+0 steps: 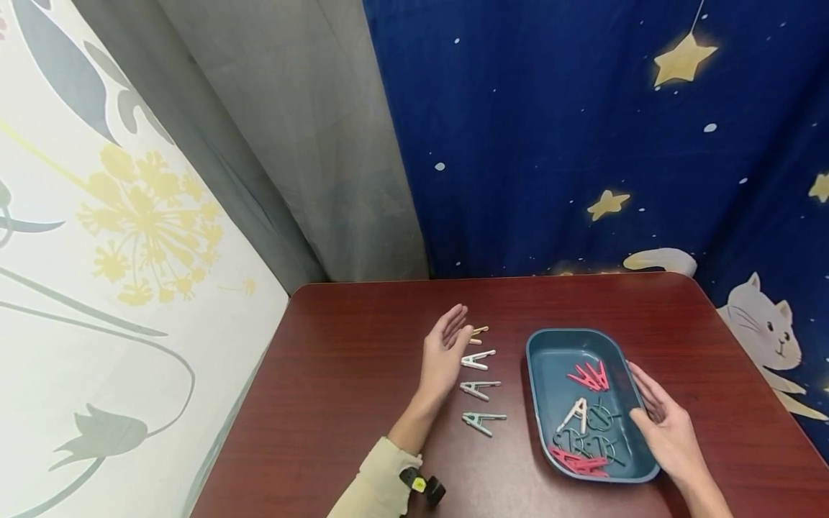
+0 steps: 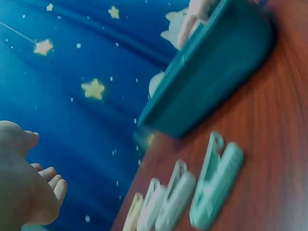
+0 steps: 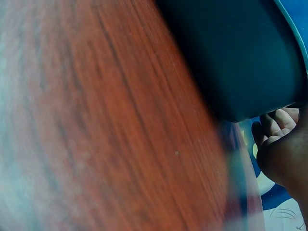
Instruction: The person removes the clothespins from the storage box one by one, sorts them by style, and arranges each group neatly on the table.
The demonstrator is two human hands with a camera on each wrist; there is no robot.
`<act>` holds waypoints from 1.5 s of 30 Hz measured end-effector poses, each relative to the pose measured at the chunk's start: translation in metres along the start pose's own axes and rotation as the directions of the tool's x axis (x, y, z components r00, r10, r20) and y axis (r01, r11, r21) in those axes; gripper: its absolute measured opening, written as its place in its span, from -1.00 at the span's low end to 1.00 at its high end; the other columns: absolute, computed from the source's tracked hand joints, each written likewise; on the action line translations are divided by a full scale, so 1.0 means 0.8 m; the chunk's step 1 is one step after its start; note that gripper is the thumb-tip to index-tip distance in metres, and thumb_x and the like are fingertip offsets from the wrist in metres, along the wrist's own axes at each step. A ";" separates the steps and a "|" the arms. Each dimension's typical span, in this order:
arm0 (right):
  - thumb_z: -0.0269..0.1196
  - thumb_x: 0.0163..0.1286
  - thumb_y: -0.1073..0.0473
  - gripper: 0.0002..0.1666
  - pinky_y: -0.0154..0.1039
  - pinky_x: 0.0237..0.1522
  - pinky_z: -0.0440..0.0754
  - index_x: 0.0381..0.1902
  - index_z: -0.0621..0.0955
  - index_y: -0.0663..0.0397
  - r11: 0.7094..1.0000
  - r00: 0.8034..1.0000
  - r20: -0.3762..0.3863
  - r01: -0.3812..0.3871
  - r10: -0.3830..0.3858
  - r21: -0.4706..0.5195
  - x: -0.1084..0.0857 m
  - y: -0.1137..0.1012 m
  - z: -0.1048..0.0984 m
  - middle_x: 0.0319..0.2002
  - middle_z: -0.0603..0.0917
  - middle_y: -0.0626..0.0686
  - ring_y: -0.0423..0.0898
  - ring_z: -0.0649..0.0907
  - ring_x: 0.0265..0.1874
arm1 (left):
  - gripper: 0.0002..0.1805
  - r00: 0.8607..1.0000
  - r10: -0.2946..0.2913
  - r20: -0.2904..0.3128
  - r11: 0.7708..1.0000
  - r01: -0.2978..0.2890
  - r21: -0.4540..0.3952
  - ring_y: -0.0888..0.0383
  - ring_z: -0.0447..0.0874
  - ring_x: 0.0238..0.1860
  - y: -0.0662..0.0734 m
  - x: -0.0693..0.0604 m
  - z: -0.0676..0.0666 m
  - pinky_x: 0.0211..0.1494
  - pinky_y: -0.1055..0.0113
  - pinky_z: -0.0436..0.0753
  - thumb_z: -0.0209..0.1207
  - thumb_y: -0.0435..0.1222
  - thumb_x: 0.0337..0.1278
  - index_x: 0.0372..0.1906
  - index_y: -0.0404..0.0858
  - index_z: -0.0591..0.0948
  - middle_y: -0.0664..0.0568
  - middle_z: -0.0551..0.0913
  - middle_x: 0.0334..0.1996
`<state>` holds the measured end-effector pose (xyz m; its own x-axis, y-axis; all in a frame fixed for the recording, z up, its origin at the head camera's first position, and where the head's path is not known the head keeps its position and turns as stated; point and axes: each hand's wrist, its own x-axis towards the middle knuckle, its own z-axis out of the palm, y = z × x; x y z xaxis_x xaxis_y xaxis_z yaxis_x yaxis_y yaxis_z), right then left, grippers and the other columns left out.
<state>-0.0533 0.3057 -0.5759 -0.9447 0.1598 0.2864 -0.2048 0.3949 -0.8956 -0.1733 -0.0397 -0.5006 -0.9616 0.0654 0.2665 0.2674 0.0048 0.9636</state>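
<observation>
"Teal tray point(image 1: 557, 381), right of centre on the table point(image 1: 363, 345): form and contents?"

"Rectangular, corners rounded, walls smooth, lip narrow. At the far end, slim pink clothespins point(image 1: 603, 375) overlap. Nearer the middle lies a cream clothespin point(image 1: 583, 414), spread like a letter A, alongside tangled dark green clips point(image 1: 573, 442) with ring-shaped parts; their exact number cannot be told. Further pink pegs point(image 1: 576, 462) are heaped at the near end."

"Items outside the tray?"

"Four, in a column to its left, lying on their sides and apart: a yellow clothespin point(image 1: 479, 331) farthest, then a white clothespin point(image 1: 478, 360), a greyish clothespin point(image 1: 476, 390) and a pale green clothespin point(image 1: 478, 420) nearest. The V-shaped legs point toward the tray. The left wrist view shows an eyelet on the pale green one."

"Condition of each grip?"

"Left hand point(image 1: 442, 356): grip relaxed, fingers loosely extended beside the yellow and white pieces, partly hiding the yellow. Contact cannot be confirmed. Right hand point(image 1: 667, 432): grip clasped on the tray's right side, thumb at the lip, fingers against the outer wall."

"Surroundings?"

"Table reddish-brown, wood-grained, faintly glossy. Behind it, a grey curtain point(image 1: 304, 144) in soft folds and a blue curtain point(image 1: 550, 144) printed with stars."
</observation>
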 end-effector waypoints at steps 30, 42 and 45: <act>0.17 0.42 0.60 -0.17 -0.69 0.16 0.41 0.62 0.32 0.24 1.000 1.000 0.006 0.003 -0.003 -0.011 0.000 -0.001 -0.001 0.52 0.45 -0.16 -0.57 0.46 0.32 | -0.33 0.970 -0.234 0.064 0.905 0.242 -0.350 -0.18 0.47 0.47 -0.001 -0.028 0.181 0.53 -0.04 0.40 0.39 -0.48 0.30 0.47 -0.37 0.46 -0.13 0.59 0.37; 0.16 0.42 0.61 -0.17 -0.69 0.14 0.43 0.62 0.32 0.24 1.000 1.000 0.011 0.006 -0.006 -0.009 0.000 0.000 -0.001 0.51 0.46 -0.14 -0.56 0.48 0.31 | -0.45 0.960 -0.252 0.122 0.917 0.277 -0.288 -0.21 0.61 0.34 -0.019 -0.048 0.208 0.43 0.13 0.54 0.39 -0.53 0.28 0.34 -0.46 0.53 -0.22 0.67 0.24; 0.16 0.42 0.60 -0.17 -0.69 0.13 0.43 0.62 0.31 0.22 1.000 1.000 0.013 0.001 -0.001 -0.011 0.000 0.000 -0.002 0.52 0.46 -0.12 -0.56 0.48 0.31 | -0.52 0.954 -0.267 0.133 0.921 0.293 -0.256 -0.18 0.68 0.26 -0.019 -0.047 0.211 0.33 0.28 0.61 0.41 -0.54 0.25 0.26 -0.46 0.59 -0.20 0.72 0.15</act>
<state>-0.0531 0.3069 -0.5753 -0.9478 0.1471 0.2829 -0.2033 0.4048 -0.8915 -0.1305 0.1263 -0.5292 -0.9809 0.1942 -0.0059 -0.0518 -0.2320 0.9713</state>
